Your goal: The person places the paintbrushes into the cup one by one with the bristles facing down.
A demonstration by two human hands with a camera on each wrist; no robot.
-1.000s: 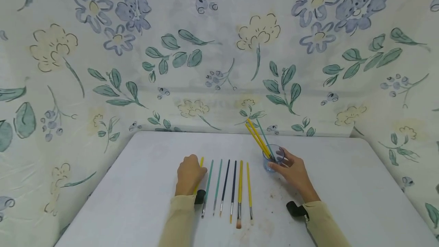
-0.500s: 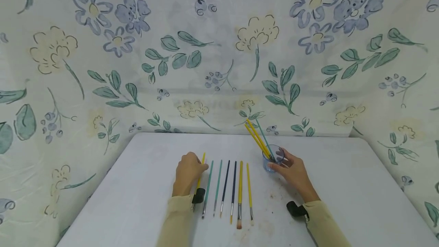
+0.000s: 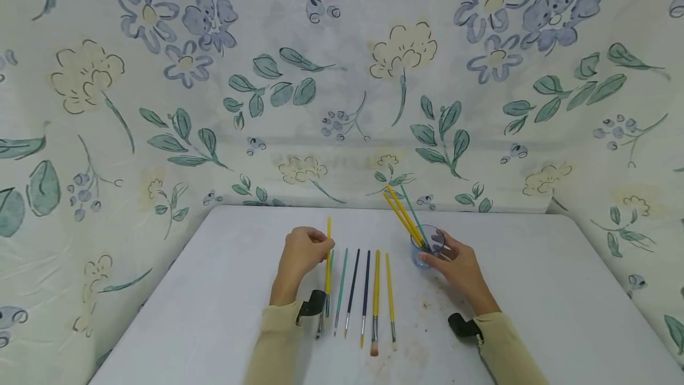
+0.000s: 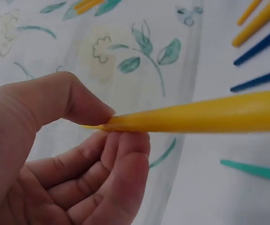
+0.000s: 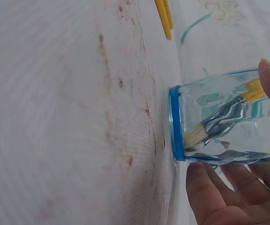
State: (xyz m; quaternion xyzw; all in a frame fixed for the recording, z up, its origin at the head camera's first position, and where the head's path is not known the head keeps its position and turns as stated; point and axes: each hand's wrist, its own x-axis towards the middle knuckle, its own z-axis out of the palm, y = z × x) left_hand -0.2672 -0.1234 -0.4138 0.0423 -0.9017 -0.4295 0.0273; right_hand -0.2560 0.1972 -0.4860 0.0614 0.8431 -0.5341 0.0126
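Note:
Between thumb and fingertips, my left hand (image 3: pixel 303 254) pinches a yellow paintbrush (image 3: pixel 328 278) near the tip of its handle. The brush hangs bristles down over the left end of a row of paintbrushes, partly covering a teal paintbrush (image 3: pixel 319 330). In the left wrist view its yellow handle (image 4: pixel 200 115) runs off to the right. My right hand (image 3: pixel 461 269) holds a clear blue-based glass (image 5: pixel 176 124) around its side. Two yellow paintbrushes (image 3: pixel 399 214) and a thin teal one (image 3: pixel 410 207) lean left inside it, bristles down.
Lying side by side on the white table (image 3: pixel 214 302) are another teal paintbrush (image 3: pixel 340 290), two dark blue paintbrushes (image 3: pixel 366 290), a thick yellow one (image 3: pixel 376 284) and a thinner yellow one (image 3: pixel 389 290). Brownish stains (image 3: pixel 424 305) mark the tabletop. Flowered cloth (image 3: pixel 342 76) hangs behind.
My left hand has lifted the yellow paintbrush from the left end of the row and shifted it right, turning it more upright. My right hand and the glass stay in place.

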